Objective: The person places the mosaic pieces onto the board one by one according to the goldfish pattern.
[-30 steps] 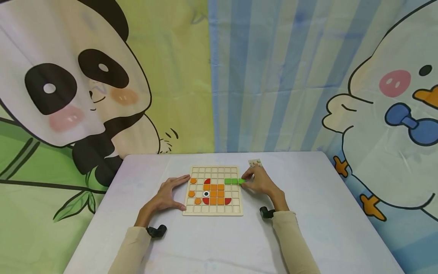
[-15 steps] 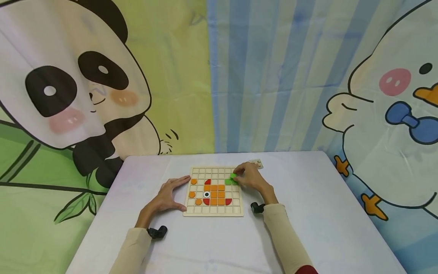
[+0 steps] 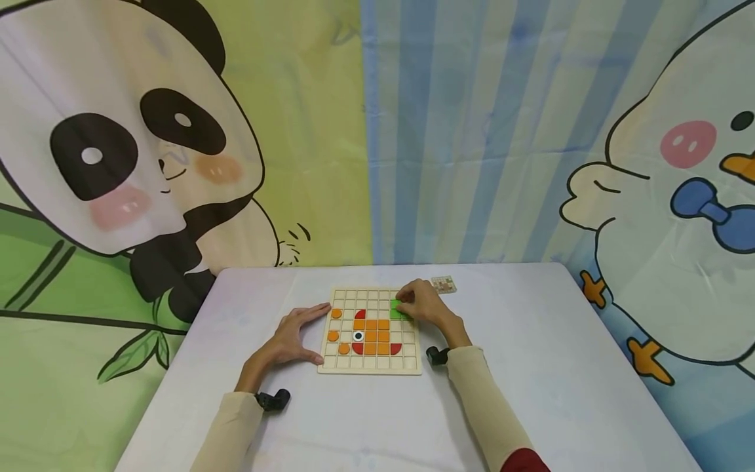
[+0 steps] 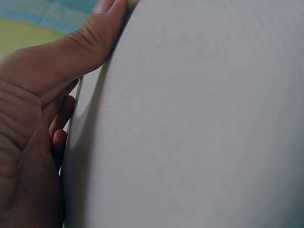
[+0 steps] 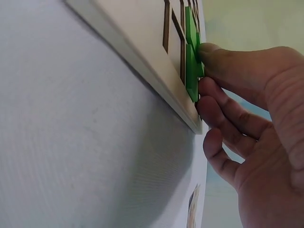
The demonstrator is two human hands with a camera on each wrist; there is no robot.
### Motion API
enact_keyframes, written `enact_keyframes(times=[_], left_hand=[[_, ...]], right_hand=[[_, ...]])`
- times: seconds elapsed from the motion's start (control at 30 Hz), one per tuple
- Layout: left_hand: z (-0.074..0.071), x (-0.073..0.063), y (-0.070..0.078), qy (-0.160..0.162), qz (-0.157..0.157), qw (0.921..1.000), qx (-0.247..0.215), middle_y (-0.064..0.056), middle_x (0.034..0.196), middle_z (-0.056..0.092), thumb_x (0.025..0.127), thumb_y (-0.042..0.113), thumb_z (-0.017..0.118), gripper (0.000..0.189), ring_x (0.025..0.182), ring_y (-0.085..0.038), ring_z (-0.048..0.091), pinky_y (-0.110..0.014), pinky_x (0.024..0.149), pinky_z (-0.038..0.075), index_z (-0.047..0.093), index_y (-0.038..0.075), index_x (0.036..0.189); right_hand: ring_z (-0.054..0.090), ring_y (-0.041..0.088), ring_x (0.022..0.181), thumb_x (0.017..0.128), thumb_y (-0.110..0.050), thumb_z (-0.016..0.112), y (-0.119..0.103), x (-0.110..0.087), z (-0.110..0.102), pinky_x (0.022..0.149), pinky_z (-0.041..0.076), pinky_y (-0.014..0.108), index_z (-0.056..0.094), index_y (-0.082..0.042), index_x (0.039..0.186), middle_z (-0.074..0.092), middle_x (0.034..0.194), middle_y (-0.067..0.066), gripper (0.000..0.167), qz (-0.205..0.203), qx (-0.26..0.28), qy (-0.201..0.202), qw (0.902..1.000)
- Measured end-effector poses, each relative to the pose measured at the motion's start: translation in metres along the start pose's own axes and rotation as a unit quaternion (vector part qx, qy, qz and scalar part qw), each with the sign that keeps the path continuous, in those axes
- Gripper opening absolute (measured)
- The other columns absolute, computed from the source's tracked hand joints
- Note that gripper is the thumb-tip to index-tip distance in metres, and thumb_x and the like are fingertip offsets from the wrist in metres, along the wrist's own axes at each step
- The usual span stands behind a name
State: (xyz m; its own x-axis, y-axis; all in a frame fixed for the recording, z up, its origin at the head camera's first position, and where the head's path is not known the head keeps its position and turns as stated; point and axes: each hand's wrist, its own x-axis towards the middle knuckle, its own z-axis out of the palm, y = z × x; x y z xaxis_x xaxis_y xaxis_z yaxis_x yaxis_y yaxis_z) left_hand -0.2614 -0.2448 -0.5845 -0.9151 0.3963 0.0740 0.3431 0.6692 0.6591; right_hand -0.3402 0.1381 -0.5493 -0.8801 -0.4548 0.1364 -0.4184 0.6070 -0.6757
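Note:
A pale wooden grid board [image 3: 369, 370] lies on the table. My left hand [image 3: 291, 335] rests at its left edge, thumb and fingers spread wide along the side. In the left wrist view its thumb [image 4: 90, 45] reaches a pale corner at the top. My right hand [image 3: 426, 305] is over the board's upper right and pinches a green square tile [image 5: 200, 66], thumb on it and other fingers curled below. Green tiles [image 5: 191, 78] lie under and beside it, partly hidden by the fingers. Orange square tiles [image 3: 377, 336] form a block mid-board, with red rounded pieces [image 3: 396, 349] around it.
A white eye tile [image 3: 358, 335] sits left of the orange block, and orange round pieces [image 3: 333, 335] lie near the left edge. A small patterned card [image 3: 444, 284] is behind my right hand. A printed cloth [image 3: 401, 131] hangs behind the table [image 3: 354, 426].
My right hand has moved left from beyond the board's right edge, carrying the green tile to the row above the green ones. My left hand has stayed at the board's edge.

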Motion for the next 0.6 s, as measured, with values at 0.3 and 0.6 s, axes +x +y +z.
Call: enact_keyframes(times=[0.3, 0.6], left_hand=[[0.0004, 0.0035, 0.0023, -0.001, 0.008, 1.0, 0.002, -0.001, 0.175, 0.045, 0.057, 0.045, 0.109, 0.127, 0.149, -0.038, 0.045, -0.065, 0.118, 0.032, 0.049, 0.021, 0.166], [0.0029, 0.0073, 0.005, 0.001, 0.01, 0.9999, -0.003, -0.001, 0.174, 0.047, 0.055, 0.043, 0.109, 0.127, 0.147, -0.038, 0.046, -0.064, 0.116, 0.033, 0.05, 0.021, 0.165]], right_hand=[[0.073, 0.015, 0.08, 0.095, -0.007, 0.084, 0.0008, -0.0007, 0.0002, 0.078, 0.062, 0.035, 0.085, -0.002, 0.108, 0.083, 0.096, 0.011, 0.014, -0.007, -0.009, 0.016, 0.9998], [0.07, 0.014, 0.077, 0.095, -0.008, 0.083, 0.0007, -0.0041, -0.0005, 0.074, 0.059, 0.032, 0.085, -0.002, 0.108, 0.081, 0.092, 0.01, 0.014, 0.004, -0.01, 0.023, 0.9997]])
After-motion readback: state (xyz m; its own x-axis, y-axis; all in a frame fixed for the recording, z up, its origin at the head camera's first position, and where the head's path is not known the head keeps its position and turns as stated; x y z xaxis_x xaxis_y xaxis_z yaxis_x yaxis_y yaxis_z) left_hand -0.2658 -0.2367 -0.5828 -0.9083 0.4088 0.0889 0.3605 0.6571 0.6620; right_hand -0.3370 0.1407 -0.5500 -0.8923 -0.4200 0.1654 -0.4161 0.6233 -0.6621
